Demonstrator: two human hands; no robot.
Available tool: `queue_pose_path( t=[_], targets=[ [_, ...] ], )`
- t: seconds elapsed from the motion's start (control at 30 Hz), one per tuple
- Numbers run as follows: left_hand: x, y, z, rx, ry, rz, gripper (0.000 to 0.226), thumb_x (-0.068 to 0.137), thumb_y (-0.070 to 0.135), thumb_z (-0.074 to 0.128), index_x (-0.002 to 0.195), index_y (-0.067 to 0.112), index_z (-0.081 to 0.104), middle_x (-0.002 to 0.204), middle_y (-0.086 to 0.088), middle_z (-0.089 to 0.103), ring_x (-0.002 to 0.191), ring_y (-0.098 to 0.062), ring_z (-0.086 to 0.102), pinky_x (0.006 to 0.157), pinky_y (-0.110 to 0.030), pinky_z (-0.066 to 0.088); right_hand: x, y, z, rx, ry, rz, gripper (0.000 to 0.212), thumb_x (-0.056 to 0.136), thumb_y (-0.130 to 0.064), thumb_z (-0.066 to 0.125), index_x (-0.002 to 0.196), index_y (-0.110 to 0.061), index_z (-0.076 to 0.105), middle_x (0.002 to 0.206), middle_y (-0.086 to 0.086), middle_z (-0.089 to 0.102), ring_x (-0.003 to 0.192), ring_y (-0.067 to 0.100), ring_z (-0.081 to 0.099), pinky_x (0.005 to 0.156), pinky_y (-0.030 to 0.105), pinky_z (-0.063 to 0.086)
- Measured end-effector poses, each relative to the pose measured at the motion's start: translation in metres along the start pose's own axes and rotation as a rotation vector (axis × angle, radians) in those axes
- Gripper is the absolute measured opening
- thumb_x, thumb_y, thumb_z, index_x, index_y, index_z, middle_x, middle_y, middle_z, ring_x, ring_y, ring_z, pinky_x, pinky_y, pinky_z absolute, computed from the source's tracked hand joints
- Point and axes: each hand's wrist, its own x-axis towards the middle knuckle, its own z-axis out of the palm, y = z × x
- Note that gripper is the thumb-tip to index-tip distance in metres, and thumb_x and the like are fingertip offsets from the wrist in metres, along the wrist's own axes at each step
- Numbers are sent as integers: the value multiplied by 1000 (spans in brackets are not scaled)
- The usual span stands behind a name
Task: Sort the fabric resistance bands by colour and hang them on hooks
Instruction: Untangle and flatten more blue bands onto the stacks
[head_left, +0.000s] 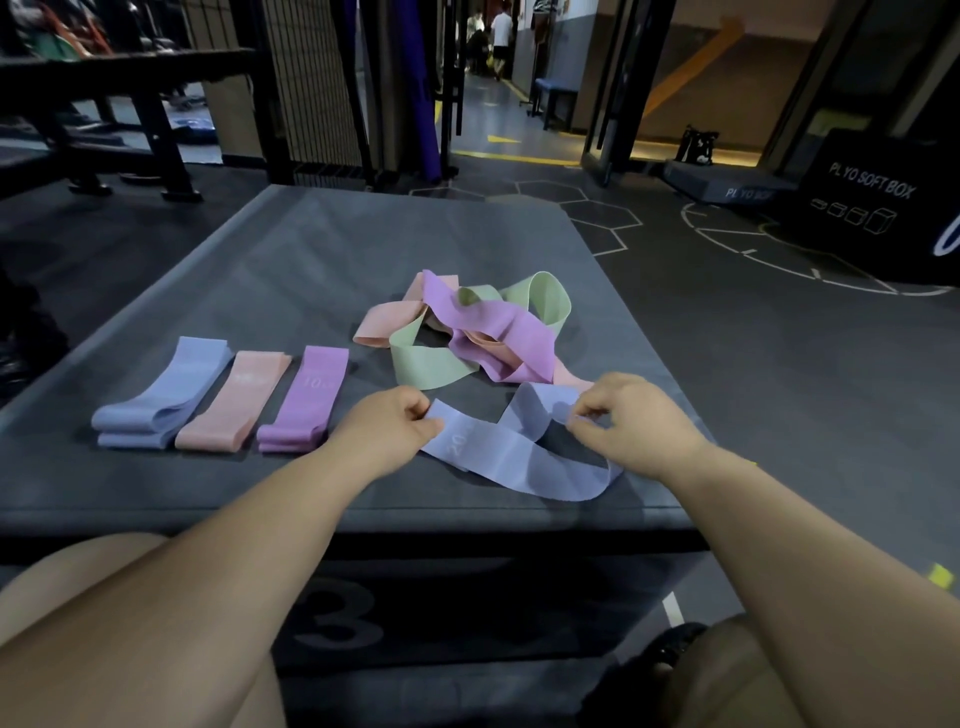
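Lavender-blue fabric, soft and light, makes up the loose band (498, 452) at lower centre of the frame, lying in a slack, half-twisted loop on the near edge of the padded box (260, 249). The left hand (395, 415) pinches its left end between thumb and curled fingers. The right hand (628, 415) pinches the loop's upper edge the same way.

The band looks limp and slightly grippy, so it should flatten easily. Holding it at the two end folds would probably keep the layers square.

At left centre lie three flat folded piles side by side: the blue pile (161, 400), the peach pile (234, 400) and the purple pile (304, 400).

Just beyond the hands sits a tangle (467, 327) of green, purple and peach bands looped through each other. These will likely need lifting one loop at a time, not tugging. No hooks are in view.
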Motion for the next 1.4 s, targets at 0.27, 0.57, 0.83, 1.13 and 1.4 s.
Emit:
queue_pose_path(
  t=[0.27, 0.57, 0.83, 1.13, 1.4],
  targets=[
    [0, 2, -1, -102, 21, -17, 17, 88, 31, 65, 80, 17, 61, 62, 7, 48, 57, -14, 41, 55, -27, 31, -1, 1, -8, 321, -13, 194, 11, 95, -18, 55, 90, -24, 62, 75, -6, 61, 74, 15, 53, 60, 13, 38],
    [-3, 4, 1, -228, -30, -56, 12, 89, 28, 64, 89, 16, 66, 63, 6, 64, 51, -13, 48, 54, -22, 38, -3, 2, -6, 192, -105, 91, 47, 98, -3, 38, 127, -34, 59, 110, -2, 55, 99, 18, 54, 81, 24, 38],
    [-8, 13, -3, -359, -41, -98, 30, 96, 47, 48, 92, 21, 63, 77, 4, 72, 55, -13, 54, 52, -22, 42, -3, 3, -14, -8, -75, 78, 33, 91, -18, 61, 122, -24, 68, 115, -2, 61, 89, 8, 50, 75, 13, 30],
    [-8, 15, -7, -564, -56, -191, 32, 100, 39, 46, 94, 12, 63, 71, -1, 70, 51, -14, 52, 49, -23, 36, -1, 6, -18, 271, 221, 157, 11, 82, -17, 75, 82, -27, 72, 76, -6, 45, 68, 10, 48, 63, 7, 34],
    [-9, 14, -9, -588, -73, -197, 11, 92, 18, 55, 88, 14, 64, 74, 1, 71, 51, -10, 53, 49, -21, 37, 0, 17, -25, 614, 175, 403, 7, 85, -15, 70, 81, -20, 71, 49, -13, 47, 43, 3, 37, 48, 17, 32]
  ],
)
